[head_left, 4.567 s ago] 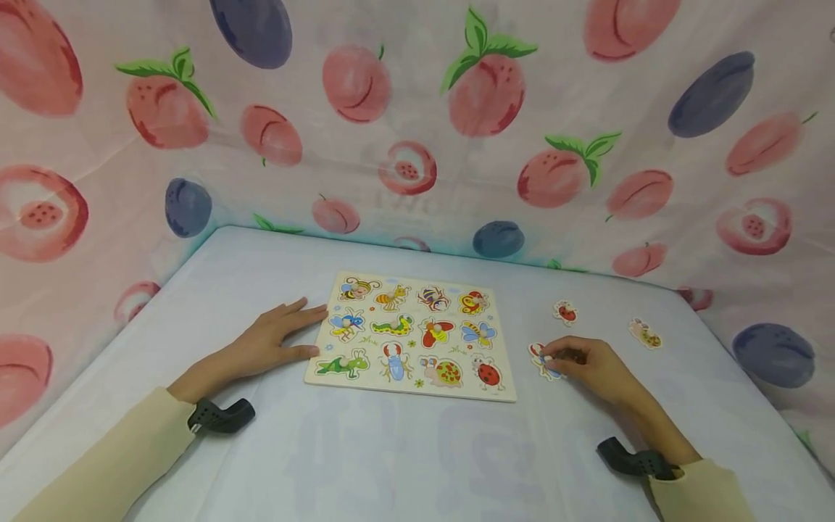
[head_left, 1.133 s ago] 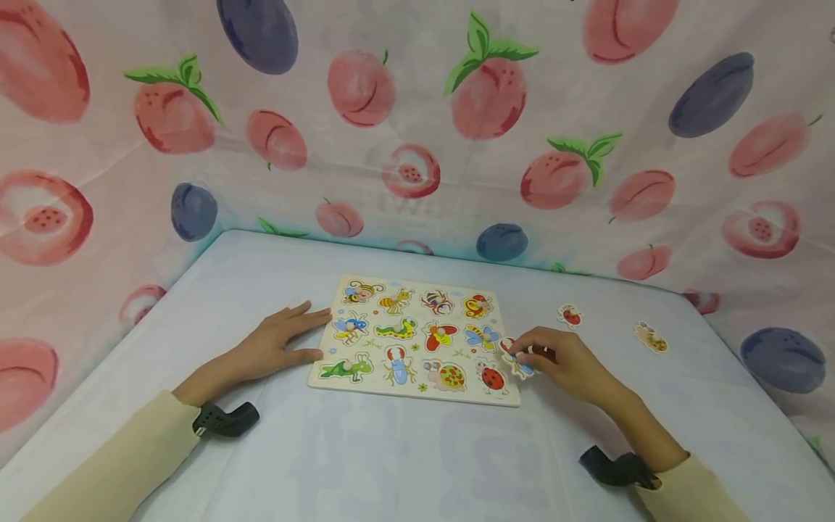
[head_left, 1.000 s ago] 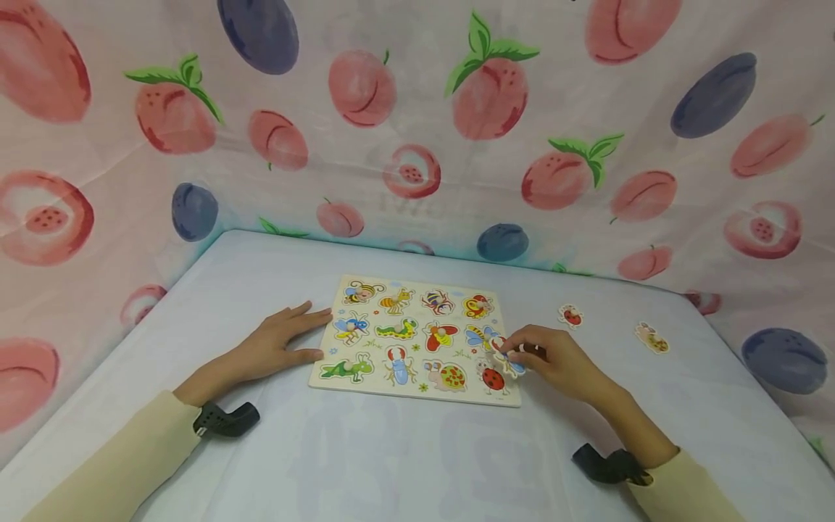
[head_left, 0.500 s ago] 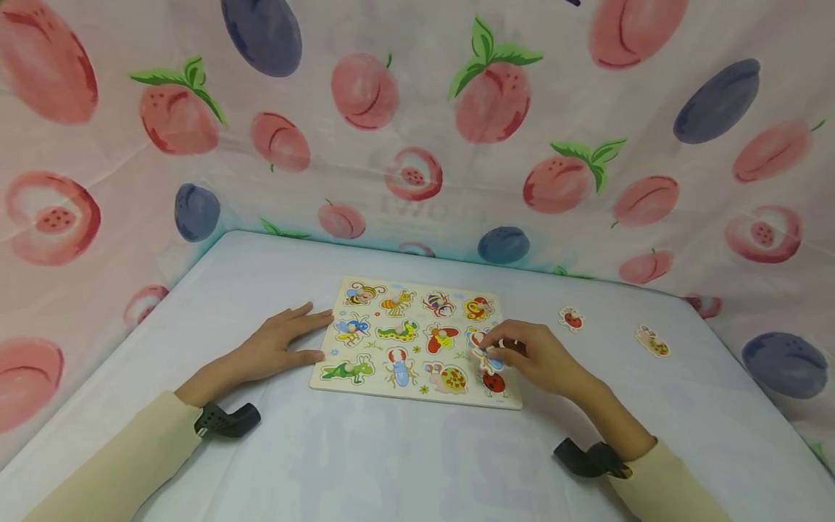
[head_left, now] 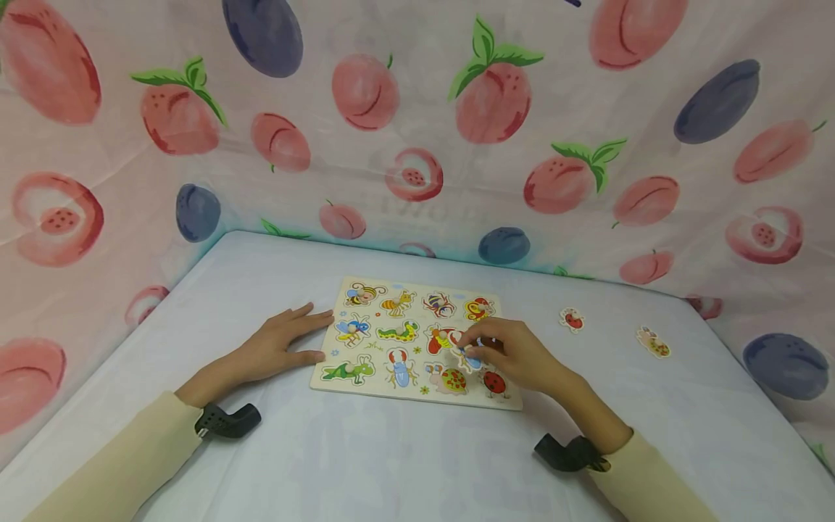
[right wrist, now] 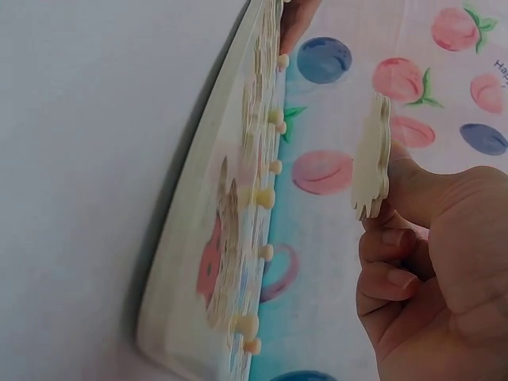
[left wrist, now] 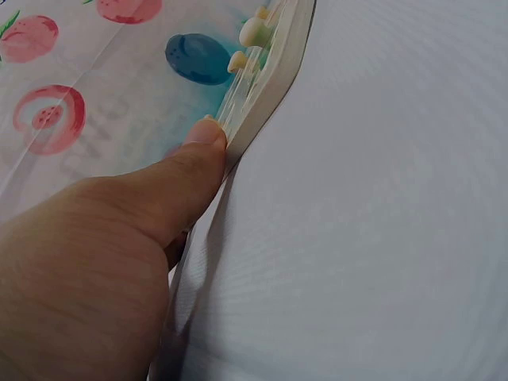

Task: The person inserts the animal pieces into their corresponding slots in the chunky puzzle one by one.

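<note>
In the head view my right hand (head_left: 515, 355) pinches a blue stag beetle puzzle piece (head_left: 468, 359) with red jaws, held above the right part of the wooden insect peg puzzle board (head_left: 378, 388). The right wrist view shows this piece (right wrist: 371, 163) edge-on, raised clear of the board; its knob is hidden by the fingers. My left hand (head_left: 277, 344) lies at the board's left edge, fingers extended, thumb touching the edge in the left wrist view. Most board spots hold knobbed pieces. The stag beetle spot (head_left: 401, 368), snail spot (head_left: 453, 379) and ladybug spot (head_left: 493, 383) show flat pictures.
Right of the board, a loose ladybug piece (head_left: 572, 320) and a loose snail piece (head_left: 654, 341) lie on the white-covered table (head_left: 391, 464). A fruit-printed curtain (head_left: 457, 188) hangs behind the table and along its sides.
My right hand has picked up the stag beetle piece from the table right of the board and carried it left, over the board. The left hand stays at the board's edge.
</note>
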The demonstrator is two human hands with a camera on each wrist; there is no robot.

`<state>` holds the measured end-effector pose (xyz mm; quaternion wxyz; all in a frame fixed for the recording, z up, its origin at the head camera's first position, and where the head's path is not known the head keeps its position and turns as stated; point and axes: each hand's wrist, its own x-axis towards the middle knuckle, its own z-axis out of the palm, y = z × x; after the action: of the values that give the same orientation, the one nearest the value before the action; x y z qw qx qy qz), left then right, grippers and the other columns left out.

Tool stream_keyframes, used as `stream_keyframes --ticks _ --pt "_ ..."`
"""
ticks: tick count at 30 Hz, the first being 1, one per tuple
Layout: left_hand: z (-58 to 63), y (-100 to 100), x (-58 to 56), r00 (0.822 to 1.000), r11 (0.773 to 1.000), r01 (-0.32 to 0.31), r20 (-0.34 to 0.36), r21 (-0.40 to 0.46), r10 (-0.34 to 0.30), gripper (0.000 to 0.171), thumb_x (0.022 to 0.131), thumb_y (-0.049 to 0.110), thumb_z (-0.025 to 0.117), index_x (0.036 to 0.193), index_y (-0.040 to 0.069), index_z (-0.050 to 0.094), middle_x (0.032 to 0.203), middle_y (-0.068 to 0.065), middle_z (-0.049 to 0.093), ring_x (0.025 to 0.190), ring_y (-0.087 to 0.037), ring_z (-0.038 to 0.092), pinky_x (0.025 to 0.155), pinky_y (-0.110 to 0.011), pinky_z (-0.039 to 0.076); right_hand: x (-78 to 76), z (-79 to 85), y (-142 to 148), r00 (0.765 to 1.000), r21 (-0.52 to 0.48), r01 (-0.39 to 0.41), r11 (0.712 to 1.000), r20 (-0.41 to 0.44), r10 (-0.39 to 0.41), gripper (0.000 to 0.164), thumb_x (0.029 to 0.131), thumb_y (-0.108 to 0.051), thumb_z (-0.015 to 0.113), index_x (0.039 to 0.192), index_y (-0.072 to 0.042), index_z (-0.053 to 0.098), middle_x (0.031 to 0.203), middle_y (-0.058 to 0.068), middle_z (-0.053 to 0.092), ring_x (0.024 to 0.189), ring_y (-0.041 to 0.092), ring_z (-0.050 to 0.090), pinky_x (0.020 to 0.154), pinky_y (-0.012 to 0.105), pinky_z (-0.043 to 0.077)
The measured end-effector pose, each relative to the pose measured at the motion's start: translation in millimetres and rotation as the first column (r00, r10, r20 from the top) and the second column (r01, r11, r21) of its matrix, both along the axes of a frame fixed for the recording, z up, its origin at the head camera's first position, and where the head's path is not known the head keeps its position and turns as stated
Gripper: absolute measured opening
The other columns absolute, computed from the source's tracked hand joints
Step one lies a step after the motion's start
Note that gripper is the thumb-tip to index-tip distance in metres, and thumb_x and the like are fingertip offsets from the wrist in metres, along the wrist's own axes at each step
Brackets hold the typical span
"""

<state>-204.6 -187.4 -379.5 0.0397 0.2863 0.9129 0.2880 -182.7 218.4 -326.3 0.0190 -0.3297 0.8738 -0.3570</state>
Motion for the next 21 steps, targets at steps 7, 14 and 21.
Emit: stream_keyframes --ticks 7,14,21 --pt "0.3 0 0.5 1.0 1.0 -0.003 0.004 -0.001 0.003 0.071 0.087 0.047 0.065 0.145 0.012 0.043 0.15 -0.004 0.038 0.142 -0.038 0.017 0.109 -0.061 0.011 -0.6 3.4 -12 0.999 -0.031 -0.048 0.998 -0.018 0.047 0.011 0.089 -0.016 0.068 0.099 -0.019 0.07 0.086 -0.009 0.06 0.067 0.016 0.048 0.057 0.025 0.041" --pt "-0.9 0 0.3 1.0 1.0 -0.001 0.001 0.0 0.001 0.071 0.087 0.046 0.066 0.145 0.012 0.043 0.15 -0.003 0.037 0.142 -0.036 0.017 0.11 -0.059 0.01 -2.8 3.7 -26 0.996 -0.041 -0.089 0.995 -0.027 0.088 0.013 0.088 -0.014 0.069 0.099 -0.02 0.07 0.086 -0.009 0.059 0.064 0.014 0.045 0.056 0.025 0.039" --pt "-0.7 0 0.3 1.0 1.0 0.004 -0.011 0.005 -0.004 0.07 0.088 0.045 0.066 0.145 0.011 0.043 0.15 -0.004 0.038 0.142 -0.037 0.018 0.11 -0.059 0.01 -3.3 2.7 -41 0.994 -0.015 -0.109 0.994 -0.021 0.109 0.013 0.089 -0.014 0.068 0.1 -0.019 0.07 0.09 -0.011 0.063 0.066 0.013 0.046 0.056 0.025 0.042"
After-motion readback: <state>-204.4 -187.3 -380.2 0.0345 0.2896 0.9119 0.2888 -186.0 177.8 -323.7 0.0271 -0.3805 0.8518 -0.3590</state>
